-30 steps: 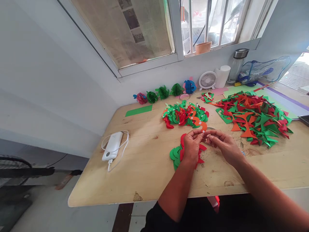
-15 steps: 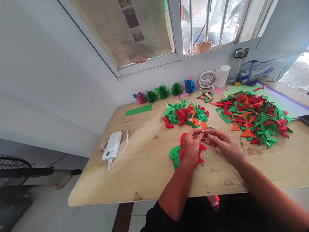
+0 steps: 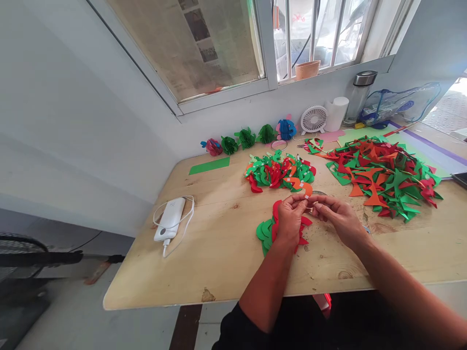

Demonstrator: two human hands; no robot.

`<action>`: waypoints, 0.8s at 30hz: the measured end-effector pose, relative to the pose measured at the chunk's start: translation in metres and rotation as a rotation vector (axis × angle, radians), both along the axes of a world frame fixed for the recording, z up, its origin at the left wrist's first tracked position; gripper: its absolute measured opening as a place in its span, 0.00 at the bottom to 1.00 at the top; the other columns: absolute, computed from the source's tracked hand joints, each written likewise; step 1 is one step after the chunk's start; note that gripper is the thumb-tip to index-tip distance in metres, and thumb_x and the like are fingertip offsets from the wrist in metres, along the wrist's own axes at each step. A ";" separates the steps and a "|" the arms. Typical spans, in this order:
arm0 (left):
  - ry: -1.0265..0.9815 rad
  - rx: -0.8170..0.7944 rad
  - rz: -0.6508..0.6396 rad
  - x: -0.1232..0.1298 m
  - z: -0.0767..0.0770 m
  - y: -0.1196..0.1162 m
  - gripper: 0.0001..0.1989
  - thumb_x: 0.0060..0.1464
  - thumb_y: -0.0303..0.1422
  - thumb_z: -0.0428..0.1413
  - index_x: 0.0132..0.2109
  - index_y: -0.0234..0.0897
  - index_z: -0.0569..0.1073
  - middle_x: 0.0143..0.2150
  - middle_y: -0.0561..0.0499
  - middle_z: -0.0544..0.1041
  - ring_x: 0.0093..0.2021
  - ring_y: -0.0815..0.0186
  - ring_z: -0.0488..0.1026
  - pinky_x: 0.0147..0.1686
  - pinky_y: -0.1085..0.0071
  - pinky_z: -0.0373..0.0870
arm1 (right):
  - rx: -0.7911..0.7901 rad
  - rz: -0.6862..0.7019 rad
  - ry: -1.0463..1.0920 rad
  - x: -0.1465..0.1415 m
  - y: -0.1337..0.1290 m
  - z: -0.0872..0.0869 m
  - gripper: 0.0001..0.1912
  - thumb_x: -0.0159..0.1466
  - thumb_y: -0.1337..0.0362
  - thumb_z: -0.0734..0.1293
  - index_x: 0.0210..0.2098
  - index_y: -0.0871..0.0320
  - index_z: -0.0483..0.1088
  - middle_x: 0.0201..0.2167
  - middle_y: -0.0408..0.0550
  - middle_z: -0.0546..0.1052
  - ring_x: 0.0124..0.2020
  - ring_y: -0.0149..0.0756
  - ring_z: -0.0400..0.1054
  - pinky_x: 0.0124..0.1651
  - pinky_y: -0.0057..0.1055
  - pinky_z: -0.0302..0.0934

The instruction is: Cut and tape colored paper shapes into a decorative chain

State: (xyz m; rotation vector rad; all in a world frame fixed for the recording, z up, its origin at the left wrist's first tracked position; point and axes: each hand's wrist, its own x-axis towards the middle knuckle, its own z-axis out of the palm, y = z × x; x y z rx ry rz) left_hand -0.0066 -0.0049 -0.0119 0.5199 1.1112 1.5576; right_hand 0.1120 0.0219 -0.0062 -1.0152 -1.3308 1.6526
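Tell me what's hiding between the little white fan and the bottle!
In the head view, a white container stands between the little white fan and the bottle.

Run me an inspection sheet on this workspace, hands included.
Surface: wooden table, damaged patch near front edge
Things: orange paper piece with white squares; green paper pieces and red ones by the left hand
Clutter: large heap of cut paper, right side
Hands: left hand pinches the orange paper piece; right hand close by, grip too small to tell
Cables: white cable looped at power bank
Surroundings: small fan and bottle by wall; barred window behind
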 end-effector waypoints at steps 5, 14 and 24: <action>0.001 0.004 -0.001 0.000 -0.001 0.001 0.13 0.41 0.31 0.61 0.37 0.32 0.74 0.24 0.49 0.77 0.21 0.69 0.73 0.32 0.69 0.71 | 0.032 0.008 -0.010 0.000 0.000 -0.001 0.18 0.55 0.53 0.69 0.39 0.58 0.74 0.23 0.43 0.72 0.26 0.30 0.61 0.28 0.28 0.55; -0.023 0.022 -0.006 0.000 -0.001 0.001 0.13 0.41 0.33 0.62 0.36 0.32 0.74 0.23 0.50 0.77 0.22 0.68 0.73 0.31 0.69 0.71 | 0.087 0.001 -0.070 -0.001 -0.002 0.003 0.19 0.55 0.51 0.68 0.39 0.58 0.74 0.24 0.45 0.72 0.26 0.31 0.62 0.27 0.29 0.55; -0.033 0.020 -0.003 0.000 0.001 0.001 0.12 0.41 0.31 0.61 0.36 0.32 0.74 0.24 0.50 0.76 0.20 0.69 0.72 0.29 0.69 0.70 | 0.082 0.021 -0.072 0.001 -0.002 0.004 0.19 0.57 0.52 0.67 0.40 0.59 0.75 0.22 0.44 0.71 0.24 0.30 0.60 0.27 0.28 0.54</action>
